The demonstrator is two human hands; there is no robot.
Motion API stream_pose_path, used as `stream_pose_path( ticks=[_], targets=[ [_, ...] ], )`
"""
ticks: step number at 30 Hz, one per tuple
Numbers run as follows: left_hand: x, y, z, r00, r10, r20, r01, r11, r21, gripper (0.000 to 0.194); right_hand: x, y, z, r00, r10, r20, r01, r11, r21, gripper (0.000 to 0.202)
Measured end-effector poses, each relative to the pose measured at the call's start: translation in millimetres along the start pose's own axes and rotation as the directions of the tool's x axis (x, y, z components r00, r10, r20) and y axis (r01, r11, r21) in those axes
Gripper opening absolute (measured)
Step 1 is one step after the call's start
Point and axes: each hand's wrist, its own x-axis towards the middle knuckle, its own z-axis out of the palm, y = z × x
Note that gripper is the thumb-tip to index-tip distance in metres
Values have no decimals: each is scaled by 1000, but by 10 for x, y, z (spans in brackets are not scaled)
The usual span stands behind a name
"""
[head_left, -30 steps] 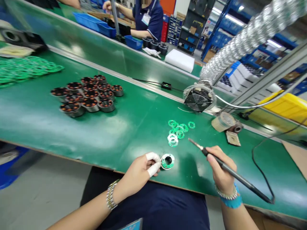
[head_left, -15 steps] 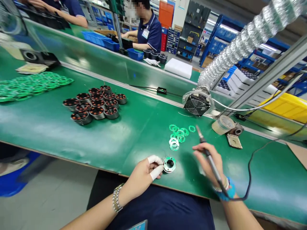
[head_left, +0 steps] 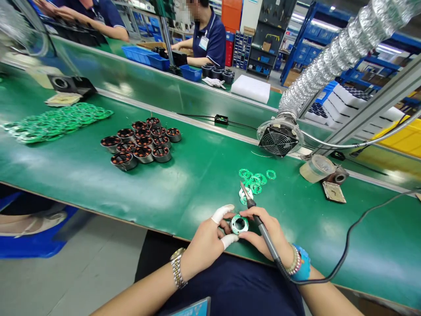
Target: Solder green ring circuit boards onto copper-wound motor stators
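Observation:
My left hand [head_left: 207, 241], with white covers on its thumb and a finger, is closed around the side of a small motor stator at the table's front edge. A green ring-shaped circuit board [head_left: 234, 227] lies on top of it, hiding most of the stator. My right hand [head_left: 271, 232] grips a soldering iron [head_left: 265, 233], its tip pointing up and away. That hand's thumb and finger also reach the right side of the ring board. Just beyond lies a loose pile of green ring boards [head_left: 255, 180], with the iron's tip in front of it.
Several stators with copper windings [head_left: 144, 141] stand grouped at left, near rows of green boards [head_left: 59, 123]. A fan [head_left: 278, 140] on a foil duct, a plastic tub [head_left: 315, 169] and a sponge tray [head_left: 333, 192] stand right. The iron's cord [head_left: 348, 232] crosses the table. Co-workers sit opposite.
My right hand has moved left with the soldering iron, from beside the work to the ring board's right side. My left hand still holds the stator. The whole view has shifted slightly.

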Motion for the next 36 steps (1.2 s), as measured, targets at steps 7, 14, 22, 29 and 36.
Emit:
stream_pose_path(
  ticks=[7,14,22,29,36],
  targets=[
    [-17,11,-1,1000,9,-26,-8,999,47,59,67,63,-54,998,0,63,-6,994,108,41],
    [-22,39,5,1000,12,-12,-11,996,88,57,88,103,-52,996,16,89,-34,978,205,44],
    [-92,-59,-195,862,504,53,-430,672,604,27,80,58,-43,997,18,77,-31,983,179,41],
    [-95,-63,-312,642,717,272,-597,245,764,24,60,84,-24,998,13,63,-25,982,189,40],
    [-19,157,-119,974,203,99,-225,839,496,31,51,82,-1,1000,3,28,-8,988,157,39]
  ],
)
